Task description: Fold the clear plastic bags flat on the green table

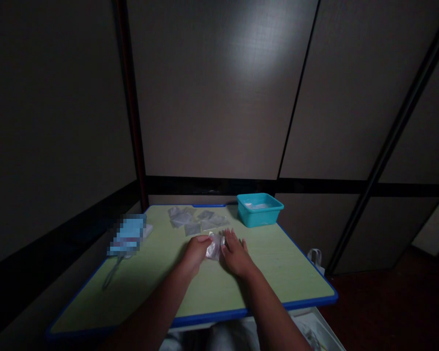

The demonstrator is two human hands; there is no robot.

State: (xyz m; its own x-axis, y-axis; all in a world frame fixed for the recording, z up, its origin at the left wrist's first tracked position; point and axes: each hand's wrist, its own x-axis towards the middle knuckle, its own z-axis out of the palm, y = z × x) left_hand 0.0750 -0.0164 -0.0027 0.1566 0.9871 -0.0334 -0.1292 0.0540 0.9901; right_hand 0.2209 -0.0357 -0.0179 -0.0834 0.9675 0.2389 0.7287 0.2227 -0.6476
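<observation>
A small clear plastic bag [214, 246] with shiny, crinkled film lies in the middle of the table. My left hand [197, 251] pinches its left edge between thumb and fingers. At the bag's right edge, my right hand [237, 254] has its fingers stretched forward and apart; its thumb lies against or very near the film. Beyond both hands, flat bags of the same sort are spread in two loose groups, one on the left [182, 217] and one on the right [214, 221]. What the bags contain, if anything, is too dim to tell.
A turquoise plastic basket [260, 217] with clear film inside stands at the table's back right corner. A blurred blue object [128, 236] with a strap sits at the left edge. The green table [278, 273] has a blue rim. Cabinet panels rise behind it.
</observation>
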